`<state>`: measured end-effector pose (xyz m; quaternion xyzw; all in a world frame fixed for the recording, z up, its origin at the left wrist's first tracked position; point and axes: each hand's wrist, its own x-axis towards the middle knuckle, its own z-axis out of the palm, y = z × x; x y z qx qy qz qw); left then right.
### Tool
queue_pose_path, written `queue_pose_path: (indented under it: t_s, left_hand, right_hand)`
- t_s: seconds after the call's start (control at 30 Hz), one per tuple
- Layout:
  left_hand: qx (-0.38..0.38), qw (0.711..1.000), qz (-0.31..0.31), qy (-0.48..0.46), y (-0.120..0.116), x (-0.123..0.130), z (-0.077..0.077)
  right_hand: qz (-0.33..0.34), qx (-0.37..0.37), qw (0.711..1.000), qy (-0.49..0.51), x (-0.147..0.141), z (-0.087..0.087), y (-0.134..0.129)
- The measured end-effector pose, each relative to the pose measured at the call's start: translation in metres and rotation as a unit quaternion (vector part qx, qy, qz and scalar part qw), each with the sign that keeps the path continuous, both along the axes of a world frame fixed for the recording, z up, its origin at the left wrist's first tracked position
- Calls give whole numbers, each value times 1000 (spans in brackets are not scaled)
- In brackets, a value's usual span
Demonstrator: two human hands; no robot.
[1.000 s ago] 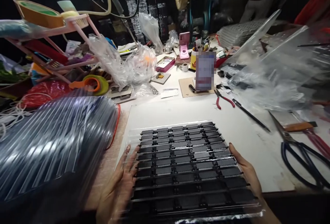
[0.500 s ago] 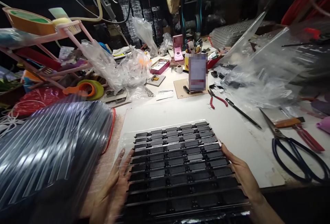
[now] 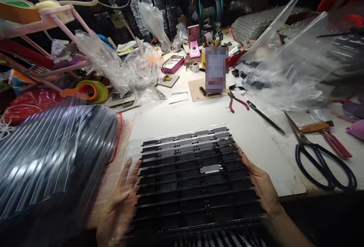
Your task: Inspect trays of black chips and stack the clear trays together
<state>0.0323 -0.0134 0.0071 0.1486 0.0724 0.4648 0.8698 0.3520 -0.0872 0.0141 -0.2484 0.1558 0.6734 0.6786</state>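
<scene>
Btwn fingers: clear tray, blk oblong pcs, prob. plastic.

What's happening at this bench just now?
A person's left hand and right hand hold a clear tray by its opposite sides, at the near part of a white board. Rows of black parts fill it. I can't tell whether it rests on anything. Scissors lie off to the right, and ribbed plastic sits at left.

The left hand and right hand are well apart, palms inward, fingers pointing forward.
</scene>
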Motion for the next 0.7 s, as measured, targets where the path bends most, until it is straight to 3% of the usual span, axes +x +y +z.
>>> queue_pose_path:
  t_s: [0.33,0.57,0.7]
  left_hand:
    - [-17,990,27,140,0,-3,7]
    - [-14,967,96,234,-3,10,12]
    - [-12,946,110,303,-3,12,15]
  right_hand:
    - [9,47,995,-88,-1,-5,-1]
    - [-2,-13,994,-108,1,-2,-3]
    - [54,-40,991,-119,4,0,-8]
